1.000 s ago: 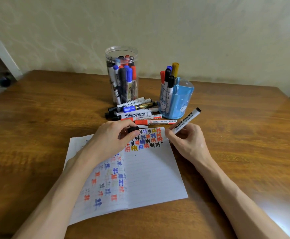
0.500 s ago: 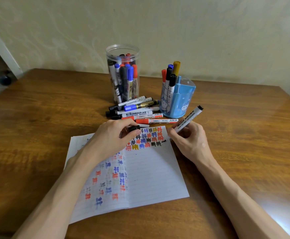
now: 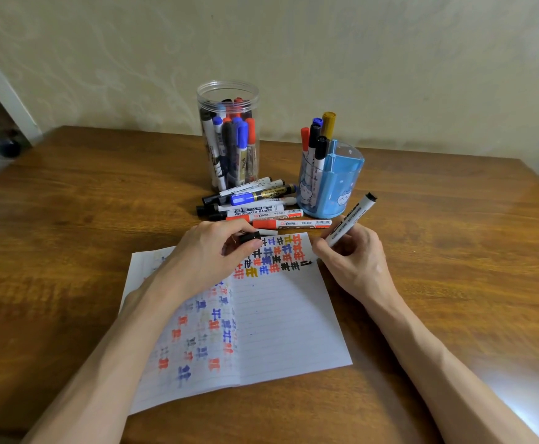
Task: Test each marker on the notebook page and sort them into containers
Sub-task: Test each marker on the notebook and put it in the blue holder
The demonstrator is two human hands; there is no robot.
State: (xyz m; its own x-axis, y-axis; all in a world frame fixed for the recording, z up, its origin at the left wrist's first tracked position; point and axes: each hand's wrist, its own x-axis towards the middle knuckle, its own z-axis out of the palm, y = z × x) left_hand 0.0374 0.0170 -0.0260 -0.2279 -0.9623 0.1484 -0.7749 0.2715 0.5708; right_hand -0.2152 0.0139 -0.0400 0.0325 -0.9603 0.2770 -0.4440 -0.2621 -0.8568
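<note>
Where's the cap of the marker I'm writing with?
Head view, centre: the black cap is pinched in the left hand over the notebook, just below the loose markers.

Cream wall (image 3: 390, 59) with a faint swirly pattern, brown wooden table (image 3: 454, 251) up against it. White door frame (image 3: 8, 94) far left, light glare bottom right.

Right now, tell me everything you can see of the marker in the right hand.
The marker has a white, plastic-looking barrel with dark print along it and a black rear end. The right hand grips it with curled fingers in a writing hold, tilted, rear end up and away, towards the blue holder. Its lower end points at the notebook page near the right edge, beside a short black stroke; the tip is hard to make out.
</note>
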